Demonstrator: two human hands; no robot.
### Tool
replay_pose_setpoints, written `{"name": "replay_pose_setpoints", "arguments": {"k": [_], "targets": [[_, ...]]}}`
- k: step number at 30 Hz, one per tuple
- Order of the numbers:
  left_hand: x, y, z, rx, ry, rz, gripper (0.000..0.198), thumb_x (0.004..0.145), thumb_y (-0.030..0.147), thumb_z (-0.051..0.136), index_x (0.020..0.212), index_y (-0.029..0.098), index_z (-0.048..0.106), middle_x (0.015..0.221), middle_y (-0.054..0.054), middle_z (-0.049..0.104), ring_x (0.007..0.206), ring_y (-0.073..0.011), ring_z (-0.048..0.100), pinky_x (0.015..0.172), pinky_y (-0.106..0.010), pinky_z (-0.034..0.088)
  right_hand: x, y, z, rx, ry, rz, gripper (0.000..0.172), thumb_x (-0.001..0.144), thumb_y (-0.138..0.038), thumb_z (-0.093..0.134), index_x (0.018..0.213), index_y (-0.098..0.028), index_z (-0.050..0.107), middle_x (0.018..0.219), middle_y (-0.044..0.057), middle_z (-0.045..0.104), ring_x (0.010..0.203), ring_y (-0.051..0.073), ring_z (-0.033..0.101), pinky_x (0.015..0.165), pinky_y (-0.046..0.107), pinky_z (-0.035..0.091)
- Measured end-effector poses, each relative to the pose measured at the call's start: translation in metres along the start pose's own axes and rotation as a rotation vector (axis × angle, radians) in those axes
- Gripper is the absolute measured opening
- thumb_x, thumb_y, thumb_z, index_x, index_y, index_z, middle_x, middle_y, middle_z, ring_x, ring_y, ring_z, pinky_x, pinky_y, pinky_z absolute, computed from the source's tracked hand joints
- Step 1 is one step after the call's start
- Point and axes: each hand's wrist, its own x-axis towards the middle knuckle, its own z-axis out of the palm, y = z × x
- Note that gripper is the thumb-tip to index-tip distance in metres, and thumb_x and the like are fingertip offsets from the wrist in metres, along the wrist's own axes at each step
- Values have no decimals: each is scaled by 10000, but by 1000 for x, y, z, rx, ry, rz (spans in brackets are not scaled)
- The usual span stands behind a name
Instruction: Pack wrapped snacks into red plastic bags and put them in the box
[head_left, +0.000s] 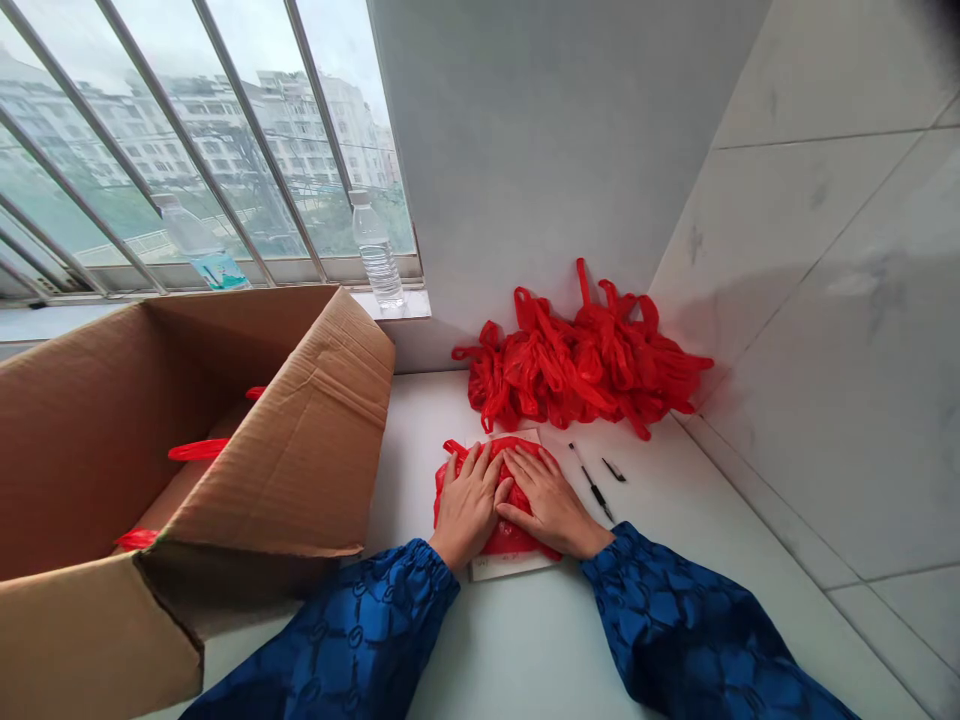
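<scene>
A red plastic bag [510, 540] lies flattened on a pale notebook or paper pad [517, 566] in front of me. My left hand [471, 495] presses flat on the bag's left side, fingers stretched out. From the right, my right hand [549, 495] also lies flat on it, its fingers pointing up and left, and the two hands meet near the middle. One loop of the bag sticks out above my left fingers. Much of the bag is hidden under both hands. Right of the hands lie a black pen [596, 492] and its separate cap [614, 470].
A heap of knotted red plastic bags [577, 360] sits against the wall. On the left stands an open cardboard box [300, 440] with red bag pieces inside. Two plastic bottles, one clear [377, 255] and one blue-labelled [199, 245], stand by the barred window. A tiled wall [847, 350] bounds the right.
</scene>
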Motion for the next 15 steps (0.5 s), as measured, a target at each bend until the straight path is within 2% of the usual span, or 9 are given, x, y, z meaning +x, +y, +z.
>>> {"name": "replay_pose_setpoints", "arguments": {"k": [4, 7, 9, 11, 13, 15], "targets": [[1, 0, -2, -25, -4, -6, 443, 1043, 347, 403, 1431, 175, 529, 1489, -132, 524, 1426, -341, 406, 1177, -585, 247, 0, 0, 0, 15, 0, 4, 755, 970, -571, 506, 1548, -112, 348, 1585, 150, 369, 1486, 296, 301, 1236, 543, 194], [1, -2, -16, -51, -20, 6, 425, 1043, 377, 407, 1398, 197, 557, 1440, -120, 573, 1360, -308, 481, 1114, -519, 351, -4, 2, -8, 36, -32, -15, 903, 878, -602, 631, 1563, -113, 304, 1594, 171, 348, 1484, 310, 299, 1227, 545, 213], [-1, -4, -30, -65, -37, 27, 403, 1028, 425, 442, 1337, 222, 602, 1340, -103, 642, 1246, -278, 568, 1043, -463, 411, -8, 3, -17, 45, -14, -47, 895, 805, -550, 736, 1524, -146, 387, 1566, 174, 397, 1453, 326, 348, 1209, 555, 241], [-4, -2, -45, -67, -52, 51, 425, 978, 495, 531, 1289, 222, 627, 1225, -104, 685, 1123, -277, 621, 992, -450, 425, -11, 1, -29, 59, 35, -73, 590, 814, -366, 760, 1348, -187, 584, 1421, 142, 570, 1337, 312, 491, 1163, 541, 311], [-9, 6, -60, -62, -66, 78, 509, 907, 550, 624, 1289, 213, 619, 1148, -114, 695, 1057, -296, 632, 967, -459, 414, -14, -7, -43, 92, 86, -77, 270, 829, -177, 703, 1097, -205, 691, 1160, 84, 707, 1121, 268, 621, 1035, 476, 434], [-14, 21, -77, -64, -84, 106, 531, 889, 555, 648, 1297, 218, 602, 1100, -106, 696, 1015, -293, 641, 919, -429, 420, -17, -21, -60, 144, 130, -62, 173, 831, -104, 655, 965, -207, 690, 968, 44, 715, 932, 231, 645, 850, 387, 493]]}}
